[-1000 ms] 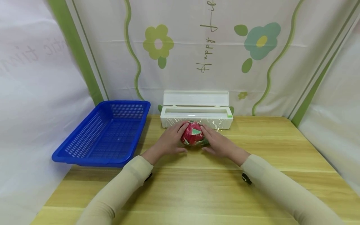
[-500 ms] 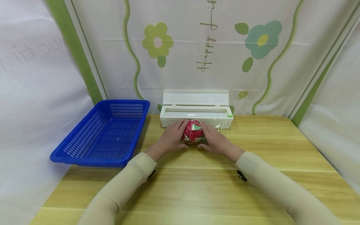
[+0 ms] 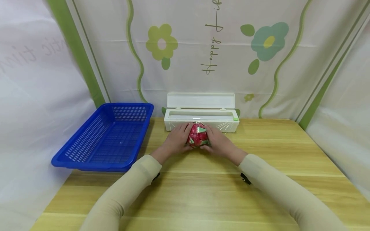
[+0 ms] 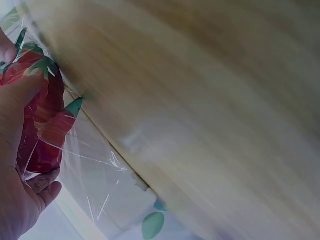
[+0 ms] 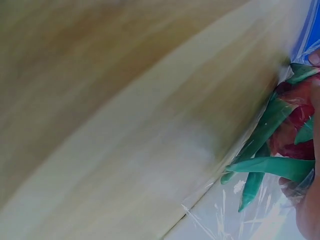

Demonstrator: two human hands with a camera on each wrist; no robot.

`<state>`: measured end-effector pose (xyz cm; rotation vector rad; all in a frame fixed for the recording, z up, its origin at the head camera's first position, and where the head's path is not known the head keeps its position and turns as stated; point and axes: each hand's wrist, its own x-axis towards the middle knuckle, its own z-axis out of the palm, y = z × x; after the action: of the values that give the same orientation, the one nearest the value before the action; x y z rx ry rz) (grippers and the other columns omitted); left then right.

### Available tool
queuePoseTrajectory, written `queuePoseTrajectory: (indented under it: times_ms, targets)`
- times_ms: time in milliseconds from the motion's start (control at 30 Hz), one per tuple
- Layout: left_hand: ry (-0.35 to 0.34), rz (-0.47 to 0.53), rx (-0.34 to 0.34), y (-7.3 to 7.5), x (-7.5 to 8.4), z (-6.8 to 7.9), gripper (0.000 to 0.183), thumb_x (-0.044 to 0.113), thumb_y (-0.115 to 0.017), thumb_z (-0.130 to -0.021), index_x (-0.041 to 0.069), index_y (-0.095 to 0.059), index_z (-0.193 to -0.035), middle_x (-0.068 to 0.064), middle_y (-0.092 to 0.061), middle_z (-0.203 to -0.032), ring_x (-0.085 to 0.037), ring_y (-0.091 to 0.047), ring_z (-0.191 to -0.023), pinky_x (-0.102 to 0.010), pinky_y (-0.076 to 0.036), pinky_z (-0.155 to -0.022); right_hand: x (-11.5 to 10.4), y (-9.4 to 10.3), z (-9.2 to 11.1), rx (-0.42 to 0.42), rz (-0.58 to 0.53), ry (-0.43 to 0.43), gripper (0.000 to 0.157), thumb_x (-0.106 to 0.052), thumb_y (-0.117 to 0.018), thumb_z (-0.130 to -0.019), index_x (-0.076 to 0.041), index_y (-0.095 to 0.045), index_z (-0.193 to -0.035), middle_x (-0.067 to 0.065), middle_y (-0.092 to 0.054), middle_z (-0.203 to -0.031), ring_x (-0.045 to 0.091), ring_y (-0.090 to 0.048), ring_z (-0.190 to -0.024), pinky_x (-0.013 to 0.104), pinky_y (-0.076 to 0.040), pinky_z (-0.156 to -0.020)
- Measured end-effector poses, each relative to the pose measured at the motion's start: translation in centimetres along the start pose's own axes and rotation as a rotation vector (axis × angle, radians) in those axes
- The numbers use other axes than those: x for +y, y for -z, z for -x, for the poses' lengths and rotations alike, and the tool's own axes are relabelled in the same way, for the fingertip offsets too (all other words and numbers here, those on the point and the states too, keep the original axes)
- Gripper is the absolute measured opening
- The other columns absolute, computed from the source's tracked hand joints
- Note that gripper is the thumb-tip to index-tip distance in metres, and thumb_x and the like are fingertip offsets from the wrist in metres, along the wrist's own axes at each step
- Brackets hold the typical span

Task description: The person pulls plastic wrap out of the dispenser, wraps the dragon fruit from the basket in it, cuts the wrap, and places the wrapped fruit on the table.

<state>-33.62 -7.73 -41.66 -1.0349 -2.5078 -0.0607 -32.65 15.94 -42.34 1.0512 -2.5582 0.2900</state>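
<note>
A red dragon fruit (image 3: 198, 136) with green scales is wrapped in clear cling film (image 4: 102, 172). My left hand (image 3: 175, 141) grips its left side and my right hand (image 3: 220, 142) grips its right side. Directly behind the fruit stands a white cling film dispenser (image 3: 229, 126), its lid raised. In both wrist views, wrinkled film stretches between the fruit and the white box. Long green scales (image 5: 265, 130) show under the film in the right wrist view. The underside of the fruit is hidden from the head view.
A blue slotted plastic basket (image 3: 121, 141) stands at the left of the wooden table (image 3: 196, 199). Behind the dispenser hangs a white cloth (image 3: 188, 54) with printed flowers, and more cloth closes off both sides.
Both hands have closed in tighter around the dragon fruit, the right moving slightly left. The fruit has turned a little, and its scales sit differently.
</note>
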Motion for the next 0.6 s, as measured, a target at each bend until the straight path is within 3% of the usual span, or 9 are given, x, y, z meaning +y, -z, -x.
queuePoseTrajectory:
  times_ms: [600]
  targets:
    - [-0.027,-0.018,0.028,0.24,0.19,0.38,0.106,0.053,-0.083,-0.070,-0.002,-0.030,-0.144,-0.020,-0.046,-0.133,-0.033,-0.051,-0.117,-0.044,-0.046,-0.095,-0.08,0.20,0.35,0.061,-0.066,0.051,0.083,-0.030,-0.079,-0.083,0.012,-0.034,-0.138,0.028,-0.052,-0.124,0.039,-0.055,-0.113,0.046,-0.044,-0.099]
